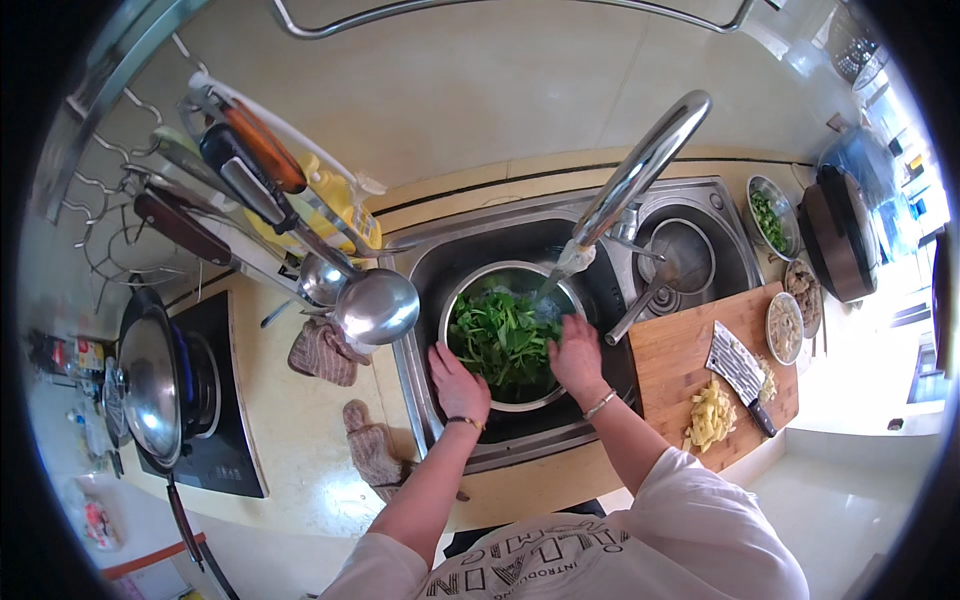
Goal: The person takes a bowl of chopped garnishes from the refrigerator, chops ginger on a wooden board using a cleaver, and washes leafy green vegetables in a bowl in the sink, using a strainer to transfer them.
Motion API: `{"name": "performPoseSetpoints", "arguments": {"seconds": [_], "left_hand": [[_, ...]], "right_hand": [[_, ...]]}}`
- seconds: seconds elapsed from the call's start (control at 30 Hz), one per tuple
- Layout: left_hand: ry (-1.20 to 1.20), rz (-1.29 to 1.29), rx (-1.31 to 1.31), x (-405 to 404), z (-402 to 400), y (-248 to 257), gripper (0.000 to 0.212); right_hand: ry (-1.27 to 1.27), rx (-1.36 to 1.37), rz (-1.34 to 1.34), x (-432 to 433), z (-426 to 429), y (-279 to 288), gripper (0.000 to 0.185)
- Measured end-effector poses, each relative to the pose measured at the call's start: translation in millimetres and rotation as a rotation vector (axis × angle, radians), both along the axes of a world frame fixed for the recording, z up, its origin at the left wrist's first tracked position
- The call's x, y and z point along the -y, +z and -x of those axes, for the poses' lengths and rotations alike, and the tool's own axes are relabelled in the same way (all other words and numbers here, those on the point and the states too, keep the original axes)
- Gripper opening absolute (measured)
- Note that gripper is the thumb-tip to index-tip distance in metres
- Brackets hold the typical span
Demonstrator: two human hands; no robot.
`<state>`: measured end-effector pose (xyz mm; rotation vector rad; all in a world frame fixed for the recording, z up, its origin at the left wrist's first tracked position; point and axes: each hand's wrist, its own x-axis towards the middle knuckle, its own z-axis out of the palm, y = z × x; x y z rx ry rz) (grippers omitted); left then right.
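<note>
A round metal basin sits in the large bowl of the steel sink and holds leafy greens in water. Water runs into it from the chrome faucet. My left hand grips the basin's lower left rim, its thumb on the inner side. Across from it, my right hand holds the right rim, with the thumb inside by the leaves. The fingers' undersides are hidden.
A cutting board at the right bears a cleaver, chopped yellow pieces and a bowl. A strainer rests in the small sink. Hanging ladles and knives jut in at left, near a lidded wok.
</note>
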<state>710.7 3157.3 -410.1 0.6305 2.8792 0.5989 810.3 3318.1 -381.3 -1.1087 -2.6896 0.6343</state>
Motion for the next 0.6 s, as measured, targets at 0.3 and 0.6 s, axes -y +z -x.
{"name": "performPoseSetpoints", "arguments": {"seconds": [0.3, 0.6], "left_hand": [[-0.629, 0.611, 0.102, -84.5, 17.5, -23.2, 0.092], [-0.467, 0.031, 0.438, -99.5, 82.6, -45.6, 0.051]], "right_hand": [[-0.375, 0.074, 0.530, -8.2, -23.0, -66.7, 0.048], [-0.426, 0.014, 0.588, -11.1, -15.1, -38.6, 0.036]]}}
